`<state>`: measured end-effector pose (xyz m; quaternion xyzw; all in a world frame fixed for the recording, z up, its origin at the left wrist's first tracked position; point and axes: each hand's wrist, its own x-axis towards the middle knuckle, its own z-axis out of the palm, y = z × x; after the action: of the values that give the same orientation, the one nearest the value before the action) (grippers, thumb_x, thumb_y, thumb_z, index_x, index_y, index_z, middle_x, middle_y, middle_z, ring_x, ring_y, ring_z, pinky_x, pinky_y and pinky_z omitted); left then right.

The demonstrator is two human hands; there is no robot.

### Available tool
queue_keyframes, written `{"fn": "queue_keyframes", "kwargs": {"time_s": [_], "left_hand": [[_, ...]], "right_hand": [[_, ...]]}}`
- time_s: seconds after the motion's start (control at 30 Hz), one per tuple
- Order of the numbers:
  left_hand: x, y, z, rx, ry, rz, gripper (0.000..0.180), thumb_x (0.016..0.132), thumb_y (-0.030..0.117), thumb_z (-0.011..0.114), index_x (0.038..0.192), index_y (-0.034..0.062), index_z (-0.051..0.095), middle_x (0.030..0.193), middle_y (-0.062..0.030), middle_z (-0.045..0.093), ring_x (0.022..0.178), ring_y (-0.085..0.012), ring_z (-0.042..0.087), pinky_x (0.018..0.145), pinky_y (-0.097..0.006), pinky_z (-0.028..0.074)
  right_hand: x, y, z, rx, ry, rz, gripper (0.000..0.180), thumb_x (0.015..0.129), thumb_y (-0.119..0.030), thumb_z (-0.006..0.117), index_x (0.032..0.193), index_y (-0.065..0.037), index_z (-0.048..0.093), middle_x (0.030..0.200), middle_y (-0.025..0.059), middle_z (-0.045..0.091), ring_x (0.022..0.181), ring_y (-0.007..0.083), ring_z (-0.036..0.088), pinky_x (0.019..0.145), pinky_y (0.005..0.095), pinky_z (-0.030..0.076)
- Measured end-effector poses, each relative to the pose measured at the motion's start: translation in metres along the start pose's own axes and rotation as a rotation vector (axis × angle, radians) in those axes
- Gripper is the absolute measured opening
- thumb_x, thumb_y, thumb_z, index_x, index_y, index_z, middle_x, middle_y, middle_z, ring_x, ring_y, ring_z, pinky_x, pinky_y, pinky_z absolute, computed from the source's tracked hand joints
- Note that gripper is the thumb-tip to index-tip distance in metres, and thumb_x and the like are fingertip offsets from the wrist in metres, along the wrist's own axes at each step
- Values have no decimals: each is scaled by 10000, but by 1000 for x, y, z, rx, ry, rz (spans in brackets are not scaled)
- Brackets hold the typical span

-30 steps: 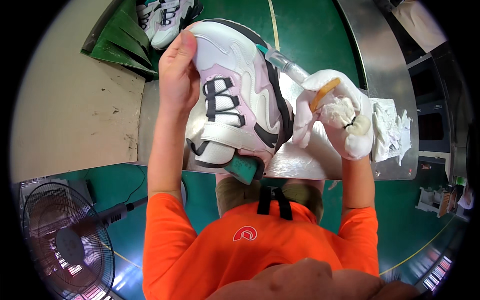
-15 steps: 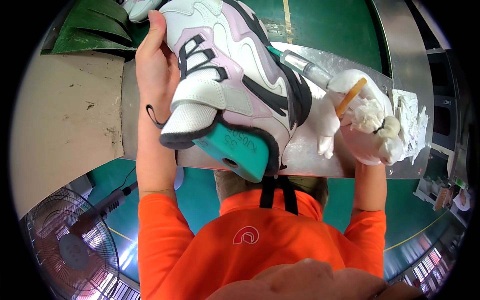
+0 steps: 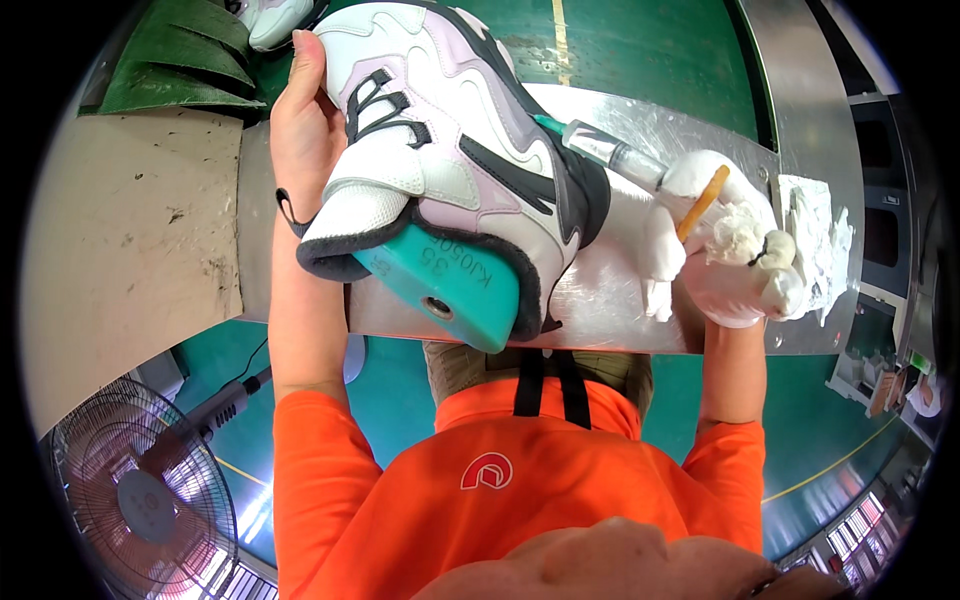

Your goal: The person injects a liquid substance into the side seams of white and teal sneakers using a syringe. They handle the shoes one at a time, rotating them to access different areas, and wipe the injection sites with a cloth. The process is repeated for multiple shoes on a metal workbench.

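Observation:
A white and lilac sneaker [image 3: 490, 120] with black laces is in my left hand [image 3: 308, 125], tilted over the metal table. My left thumb lies along its toe side; the other fingers are hidden beneath. A teal shoe last [image 3: 455, 285] fills the shoe and sticks out of its collar. White glove material covers my right hand [image 3: 690, 250], which is closed around a clear syringe [image 3: 620, 155]. The syringe's green nozzle is at the edge of the dark sole. A tan flat stick [image 3: 703, 202] and a crumpled whitish wad [image 3: 738, 232] are also in the right hand.
Crumpled white paper [image 3: 815, 245] lies on the metal tabletop [image 3: 600, 305] to the right. Beyond runs a green belt [image 3: 640, 50]. Another sneaker [image 3: 275, 22] stands at the far left, near green flaps [image 3: 180, 55]. A floor fan [image 3: 145, 500] is at the lower left.
The sneaker has shifted a little left and turned slightly in my left hand. My right hand and the syringe have moved only slightly, the nozzle staying by the sole edge.

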<state>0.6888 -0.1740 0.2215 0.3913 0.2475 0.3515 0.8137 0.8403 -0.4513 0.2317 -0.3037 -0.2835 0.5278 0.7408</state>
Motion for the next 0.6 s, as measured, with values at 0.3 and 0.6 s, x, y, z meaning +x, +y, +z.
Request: {"fn": "queue_keyframes", "kwargs": {"time_s": [0.3,0.6], "left_hand": [[-2,1,-1,-70,-25,-53,395,998,348,514,1132,-16,588,1076,-115,660,979,-215,641,868,-355,515],[-24,11,59,178,-187,355,281,937,177,647,1124,-31,621,1025,-76,670,898,-108,627,805,-248,505]], "right_hand": [[-5,5,-7,44,-61,-38,906,665,-459,728,1220,196,440,827,263,599,593,294,616,526,361,542],[-20,-42,3,-168,65,-410,588,827,-492,633,1261,-101,565,1348,80,452,831,260,507,714,445,488]]}}
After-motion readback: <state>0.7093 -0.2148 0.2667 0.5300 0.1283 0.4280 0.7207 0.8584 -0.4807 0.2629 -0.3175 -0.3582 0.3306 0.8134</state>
